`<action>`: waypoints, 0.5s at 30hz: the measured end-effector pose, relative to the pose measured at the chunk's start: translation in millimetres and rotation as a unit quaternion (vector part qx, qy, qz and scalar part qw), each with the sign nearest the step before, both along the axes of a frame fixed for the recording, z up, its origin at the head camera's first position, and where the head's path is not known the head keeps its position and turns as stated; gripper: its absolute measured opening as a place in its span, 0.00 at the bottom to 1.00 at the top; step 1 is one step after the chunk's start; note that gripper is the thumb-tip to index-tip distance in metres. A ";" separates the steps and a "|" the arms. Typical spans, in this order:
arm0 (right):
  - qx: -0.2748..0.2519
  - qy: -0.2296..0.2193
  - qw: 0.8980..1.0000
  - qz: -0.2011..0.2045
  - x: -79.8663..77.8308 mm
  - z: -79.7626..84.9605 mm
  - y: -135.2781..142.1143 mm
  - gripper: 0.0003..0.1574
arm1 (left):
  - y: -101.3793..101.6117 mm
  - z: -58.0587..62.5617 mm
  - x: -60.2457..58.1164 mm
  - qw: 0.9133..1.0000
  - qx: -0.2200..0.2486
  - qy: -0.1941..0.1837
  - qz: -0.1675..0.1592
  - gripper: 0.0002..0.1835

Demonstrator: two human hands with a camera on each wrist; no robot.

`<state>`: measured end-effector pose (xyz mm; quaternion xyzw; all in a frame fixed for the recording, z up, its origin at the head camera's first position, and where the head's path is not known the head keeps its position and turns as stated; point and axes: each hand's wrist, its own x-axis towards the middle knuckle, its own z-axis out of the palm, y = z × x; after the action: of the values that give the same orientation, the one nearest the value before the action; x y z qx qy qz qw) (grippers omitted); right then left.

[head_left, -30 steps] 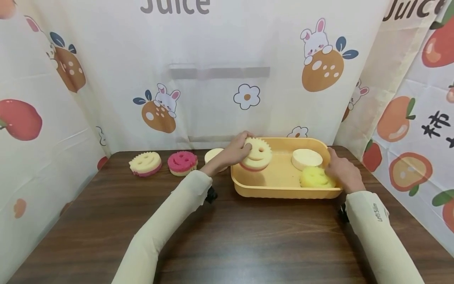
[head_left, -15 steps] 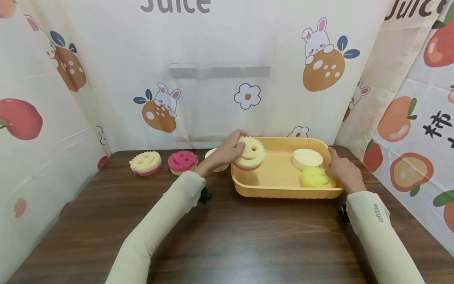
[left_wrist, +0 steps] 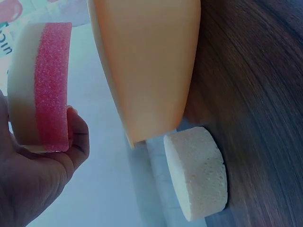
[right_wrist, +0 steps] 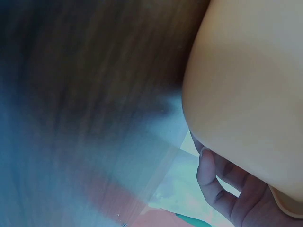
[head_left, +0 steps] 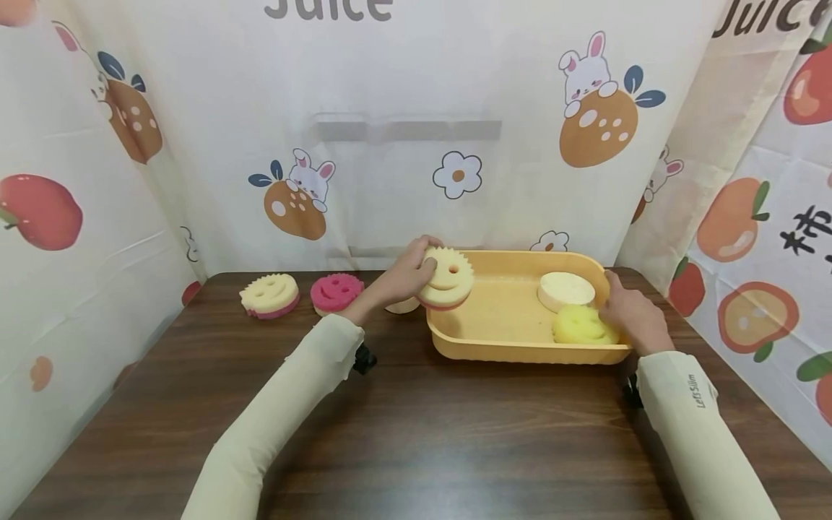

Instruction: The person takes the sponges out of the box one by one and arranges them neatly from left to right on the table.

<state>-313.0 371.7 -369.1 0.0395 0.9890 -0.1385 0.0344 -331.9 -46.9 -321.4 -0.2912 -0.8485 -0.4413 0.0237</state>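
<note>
A dark wooden desk (head_left: 455,426) stands before a pale curtain (head_left: 390,72) printed with rabbits, fruit and flowers. At the far left of the row along the back lies a cream-faced smiley sponge (head_left: 269,294) with a pink lower layer. Just right of it is a pink-faced smiley sponge (head_left: 336,292) on a cream layer. Next, partly hidden by the left arm in the head view, a plain pale disc (left_wrist: 199,175) rests on the desk beside the tray.

The left hand (head_left: 406,276) grips a held smiley sponge (head_left: 448,282), cream in front and pink behind, tilted with its smile towards the wearer. It is raised, apart from the tray, overlapping the tray's left end from above.

The yellow tray (head_left: 526,352) fills the right side. In its right half sit a pale round block (head_left: 565,290) and, in front of it, a yellow smiley sponge (head_left: 583,325). At the far right, the right hand (head_left: 633,318) clasps the tray's right end. The two hands are well apart, both in cream sleeves (head_left: 682,426).
</note>
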 end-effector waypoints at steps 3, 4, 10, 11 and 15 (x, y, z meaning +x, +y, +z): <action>-0.003 -0.002 1.000 0.002 0.4 -0.8 -0.4 0.49 | -4.4 -1.6 -0.6 1.000 0.000 -0.001 0.005 0.20; -0.004 -0.004 1.000 0.001 0.7 -1.0 -0.5 0.49 | -5.6 -2.0 -0.8 1.000 0.000 0.000 0.007 0.20; -0.005 -0.006 1.000 0.000 1.0 -0.3 -1.0 0.49 | -13.0 -2.7 0.1 1.000 0.006 0.003 0.014 0.19; -0.004 -0.004 1.000 0.000 0.9 0.1 -1.1 0.49 | -14.5 -2.7 0.4 1.000 0.007 0.003 0.014 0.19; -0.002 -0.004 1.000 0.000 0.2 1.8 -1.2 0.48 | -19.9 -3.6 0.0 1.000 0.006 0.003 0.016 0.20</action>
<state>-312.8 370.5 -367.3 0.0399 0.9885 -0.1405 0.0381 -331.9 -66.8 -325.0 -0.2789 -0.8502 -0.4451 0.0348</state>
